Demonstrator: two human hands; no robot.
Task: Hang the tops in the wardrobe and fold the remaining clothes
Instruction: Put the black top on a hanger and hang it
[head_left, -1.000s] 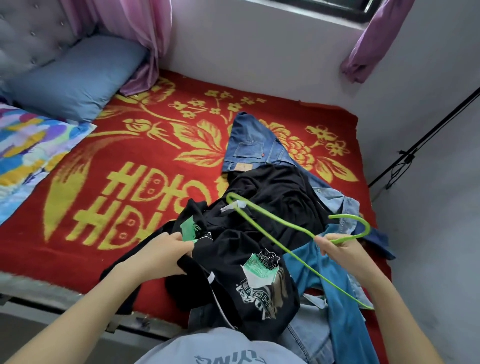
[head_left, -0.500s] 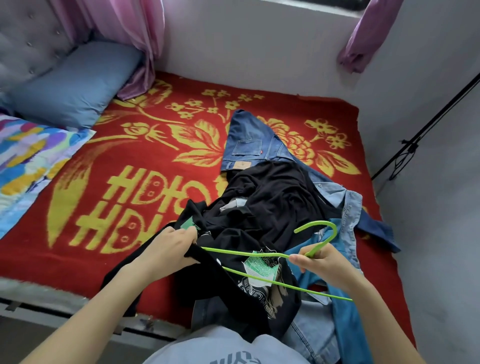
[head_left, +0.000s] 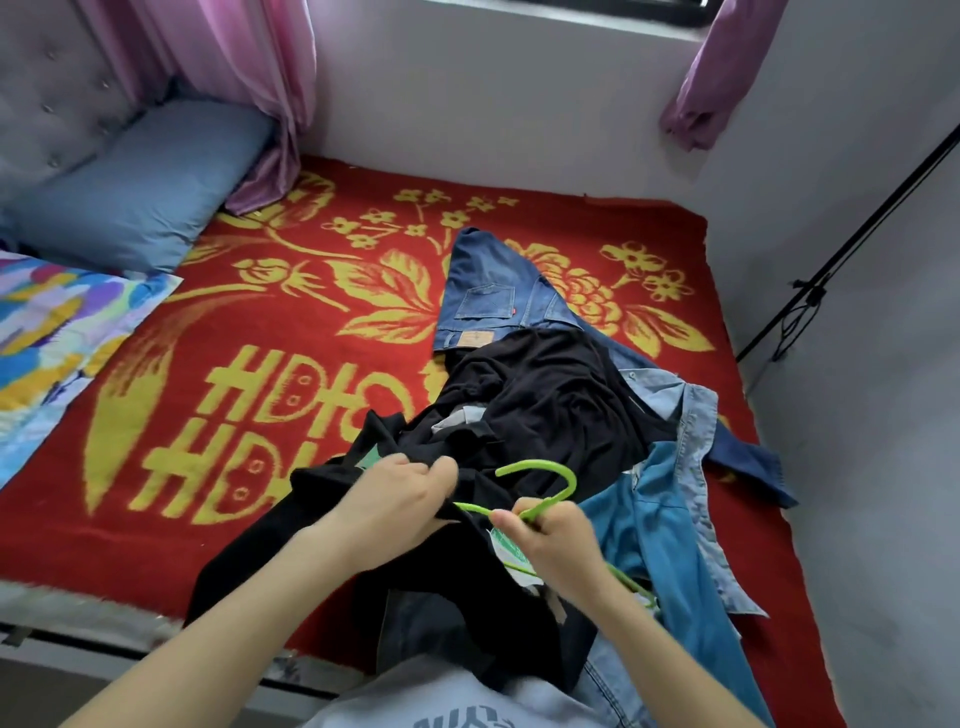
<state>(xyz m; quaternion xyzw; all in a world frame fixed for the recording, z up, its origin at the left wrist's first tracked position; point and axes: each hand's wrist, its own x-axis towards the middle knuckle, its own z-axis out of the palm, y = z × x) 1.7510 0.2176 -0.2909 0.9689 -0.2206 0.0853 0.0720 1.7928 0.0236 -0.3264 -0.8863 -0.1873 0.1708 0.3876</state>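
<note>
A pile of clothes lies on the red and yellow blanket (head_left: 218, 415). My left hand (head_left: 395, 499) grips the fabric of a black printed t-shirt (head_left: 322, 514) at the pile's near side. My right hand (head_left: 550, 540) holds a green hanger (head_left: 545, 478) just below its hook; one arm of the hanger goes under the black fabric beside my left hand. Behind them lie a second black top (head_left: 545, 405), blue jeans (head_left: 488, 296) and light blue denim shirts (head_left: 670, 530).
A blue pillow (head_left: 135, 187) and a multicoloured quilt (head_left: 47, 322) lie at the left. Pink curtains (head_left: 249, 78) hang at the back. A grey wall stands close on the right with a black rod (head_left: 852, 239) slanting across it. The bed's near edge (head_left: 104, 623) runs along the bottom left.
My right hand has brought the hanger left and down towards my left hand, and its arm has slid into the black t-shirt. My left hand kept its grip on the fabric.
</note>
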